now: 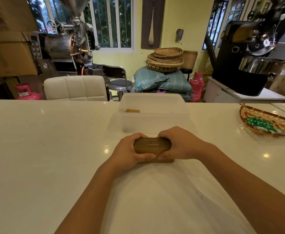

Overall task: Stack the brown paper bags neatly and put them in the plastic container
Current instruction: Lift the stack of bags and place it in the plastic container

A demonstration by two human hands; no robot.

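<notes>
Both hands are wrapped around a thick stack of brown paper bags (152, 146), standing on edge on the glossy white desk (45, 149) just near of the plastic container (153, 122). The left hand (130, 152) has its grip clamped on the left end, the right hand (180, 146) on the right end, thumbs nearly meeting across the front face. The top of the stack shows lots of thin layered edges, kind of ribbed like corrugated card, bulging into a rounded oval under the squeeze. The bottom edge touches the desk.

The container is a frosted, translucent rectangular tub with rounded corners, sitting at the far edge of the desk. Inside it, toward the left, a small flat brown piece (132, 110) shows through; can't tell exactly what it is.

Far right on the desk there's a shallow woven basket (256, 115) with an open lattice rim, holding shiny green wrapped packets (261, 124).
</notes>
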